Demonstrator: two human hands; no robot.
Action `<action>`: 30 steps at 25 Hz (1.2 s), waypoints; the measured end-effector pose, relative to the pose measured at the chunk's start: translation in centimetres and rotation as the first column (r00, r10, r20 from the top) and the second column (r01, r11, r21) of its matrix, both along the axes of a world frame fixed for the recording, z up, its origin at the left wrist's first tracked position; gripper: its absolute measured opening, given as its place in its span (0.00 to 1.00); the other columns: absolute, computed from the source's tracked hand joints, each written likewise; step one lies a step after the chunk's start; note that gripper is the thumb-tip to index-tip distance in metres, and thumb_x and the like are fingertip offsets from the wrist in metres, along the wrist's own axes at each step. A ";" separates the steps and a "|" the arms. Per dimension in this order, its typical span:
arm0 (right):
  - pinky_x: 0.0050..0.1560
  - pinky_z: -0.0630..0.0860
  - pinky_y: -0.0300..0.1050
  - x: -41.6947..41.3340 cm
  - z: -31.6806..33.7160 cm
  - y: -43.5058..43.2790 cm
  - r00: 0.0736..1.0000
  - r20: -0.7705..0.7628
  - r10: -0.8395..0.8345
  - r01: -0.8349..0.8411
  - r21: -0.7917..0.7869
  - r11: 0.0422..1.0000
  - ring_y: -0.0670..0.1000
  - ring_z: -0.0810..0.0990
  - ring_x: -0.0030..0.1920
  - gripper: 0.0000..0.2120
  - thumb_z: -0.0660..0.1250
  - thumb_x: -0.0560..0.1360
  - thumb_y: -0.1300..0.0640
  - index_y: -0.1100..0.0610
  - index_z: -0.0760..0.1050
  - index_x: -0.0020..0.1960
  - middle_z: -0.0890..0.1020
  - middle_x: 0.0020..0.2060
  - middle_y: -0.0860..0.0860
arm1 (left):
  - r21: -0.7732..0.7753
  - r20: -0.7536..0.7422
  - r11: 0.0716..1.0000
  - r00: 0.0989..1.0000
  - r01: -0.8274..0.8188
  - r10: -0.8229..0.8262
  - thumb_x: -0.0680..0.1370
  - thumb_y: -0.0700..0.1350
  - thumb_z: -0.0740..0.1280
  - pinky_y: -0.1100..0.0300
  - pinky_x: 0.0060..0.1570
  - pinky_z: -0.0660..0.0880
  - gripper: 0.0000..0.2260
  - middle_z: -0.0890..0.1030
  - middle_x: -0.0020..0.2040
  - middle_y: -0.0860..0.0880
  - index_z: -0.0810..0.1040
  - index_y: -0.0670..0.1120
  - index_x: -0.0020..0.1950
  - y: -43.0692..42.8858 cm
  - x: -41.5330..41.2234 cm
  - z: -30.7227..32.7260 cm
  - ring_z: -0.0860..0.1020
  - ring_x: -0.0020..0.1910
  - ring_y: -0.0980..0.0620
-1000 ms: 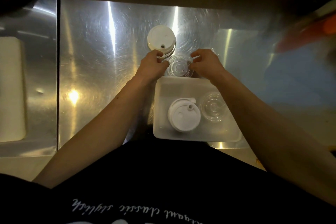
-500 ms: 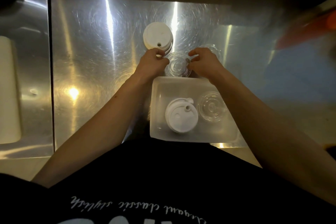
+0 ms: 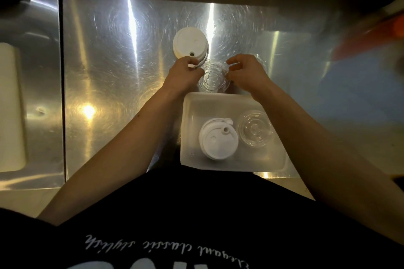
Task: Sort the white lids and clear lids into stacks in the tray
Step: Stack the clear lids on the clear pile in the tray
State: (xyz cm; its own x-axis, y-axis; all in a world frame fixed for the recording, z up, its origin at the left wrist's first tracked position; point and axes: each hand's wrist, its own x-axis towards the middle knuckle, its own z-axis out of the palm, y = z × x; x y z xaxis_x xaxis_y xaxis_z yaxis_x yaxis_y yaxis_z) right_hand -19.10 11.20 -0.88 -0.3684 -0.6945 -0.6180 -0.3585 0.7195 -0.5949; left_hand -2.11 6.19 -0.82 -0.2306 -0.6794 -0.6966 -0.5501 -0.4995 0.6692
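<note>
A white tray (image 3: pixel 231 102) sits on the steel counter in front of me. It holds a stack of white lids (image 3: pixel 218 141) on the left and clear lids (image 3: pixel 254 130) on the right. Beyond the tray's far rim lies a clear lid stack (image 3: pixel 213 77) between my hands. My left hand (image 3: pixel 183 74) pinches its left edge, with a small white tab showing at the fingertips. My right hand (image 3: pixel 244 72) touches its right rim with the thumb, index finger lifted. A stack of white lids (image 3: pixel 189 42) stands just behind the left hand. Another clear lid (image 3: pixel 260 59) peeks out behind my right hand.
The steel counter (image 3: pixel 122 76) has a seam on the left, with a pale rectangular block (image 3: pixel 11 107) beyond it. A blurred orange and blue area (image 3: pixel 360 50) lies at the right. My dark shirt fills the bottom of the view.
My right hand's fingers have spread slightly at the clear lid's rim. The left hand stays on the other side. The view has shifted a little.
</note>
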 end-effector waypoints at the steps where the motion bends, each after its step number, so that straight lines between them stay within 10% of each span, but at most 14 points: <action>1: 0.47 0.77 0.42 0.0 0.1 0.1 1.000 -0.001 -0.002 0.002 -0.005 1.000 0.53 0.80 0.52 0.20 0.70 0.71 0.64 0.56 0.76 0.62 0.81 0.55 0.57 | -0.002 -0.005 1.000 1.000 -0.003 0.003 0.74 0.45 0.67 0.42 0.61 0.76 0.20 0.80 0.60 0.41 0.74 0.46 0.65 0.0 -0.1 0.2 0.80 0.55 0.44; 30: 0.52 0.77 0.35 -0.8 4.1 1.3 0.958 -0.046 -0.282 0.242 -0.389 0.889 0.47 0.79 0.53 0.20 0.73 0.72 0.59 0.56 0.76 0.63 0.80 0.59 0.52 | -0.398 -0.108 0.917 0.994 -0.031 -0.014 0.75 0.43 0.72 0.62 0.55 0.77 0.18 0.80 0.56 0.49 0.77 0.47 0.64 -0.2 -3.0 3.0 0.78 0.50 0.56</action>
